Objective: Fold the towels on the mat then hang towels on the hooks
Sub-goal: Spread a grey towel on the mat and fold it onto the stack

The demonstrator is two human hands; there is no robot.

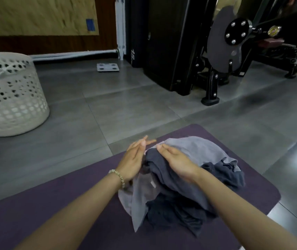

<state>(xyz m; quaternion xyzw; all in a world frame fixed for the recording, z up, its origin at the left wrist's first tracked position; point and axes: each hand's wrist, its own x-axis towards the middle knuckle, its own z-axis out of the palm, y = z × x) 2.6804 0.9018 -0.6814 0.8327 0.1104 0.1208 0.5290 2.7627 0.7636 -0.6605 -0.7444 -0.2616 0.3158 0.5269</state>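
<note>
The chief risk is judged to be that two towels are lifted as one: the light-grey towel point(201, 150) and the dark towel point(223, 175) are twisted through each other in a single crumpled heap, so a pull on one edge could drag the other along, or off the mat point(54, 213) onto the floor tiles. A fold begun before a towel is freed and spread flat would likely come out lopsided. The heap is found on the far right part of the purple mat, directly under both hands. The left grip point(135, 157) is held open, fingers straight and together, against the heap's left side. The right grip point(176, 159) is laid across the top of the heap, fingertips at the light towel's edge; whether cloth is pinched there cannot be told. The cloth looks thin, soft and limp. No hooks are seen.
</note>
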